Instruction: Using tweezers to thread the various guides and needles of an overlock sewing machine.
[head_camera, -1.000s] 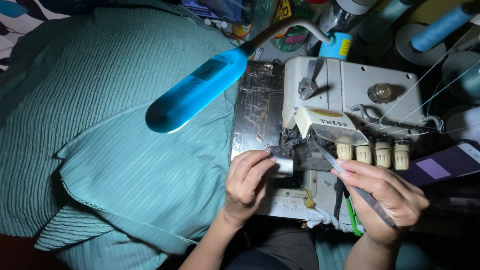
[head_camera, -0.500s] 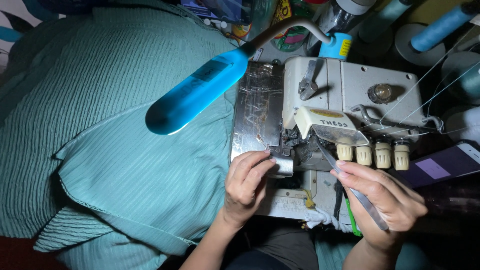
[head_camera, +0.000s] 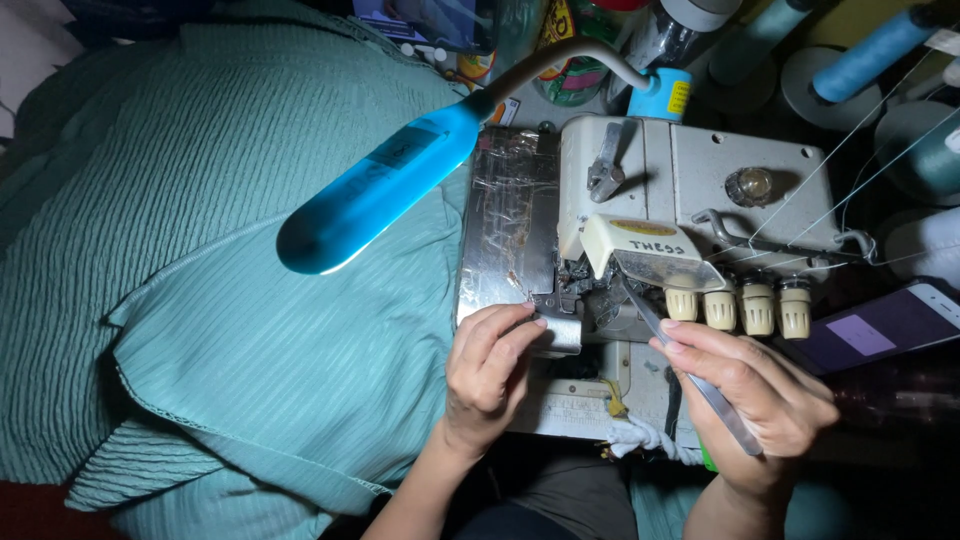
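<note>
We look down at a cream overlock sewing machine (head_camera: 740, 190) that sits at about 2 o'clock in the view. Our left hand (head_camera: 487, 375) is at 6 o'clock, and its fingertips (head_camera: 530, 322) are bent and pressed close together on the small shiny metal cover (head_camera: 562, 335) at the front of the machine. Our right hand (head_camera: 762, 392) is at 4 o'clock. It pinches long metal tweezers (head_camera: 688, 365) between thumb and fingers, and the thin tips point up at 11 o'clock, into the dark spot by the needle under the cream flap. We cannot tell if the tips hold a thread. A row of four cream knobs (head_camera: 740, 308) sits just above the right hand. A big heap of ribbed teal cloth (head_camera: 200, 300) fills the side from 7 to 11 o'clock. A bright blue lamp (head_camera: 375, 188) on a bendy neck hangs over the cloth near 11 o'clock. A phone (head_camera: 885, 328) lies at 3 o'clock, and blue thread spools (head_camera: 875, 45) stand at 1 o'clock.
</note>
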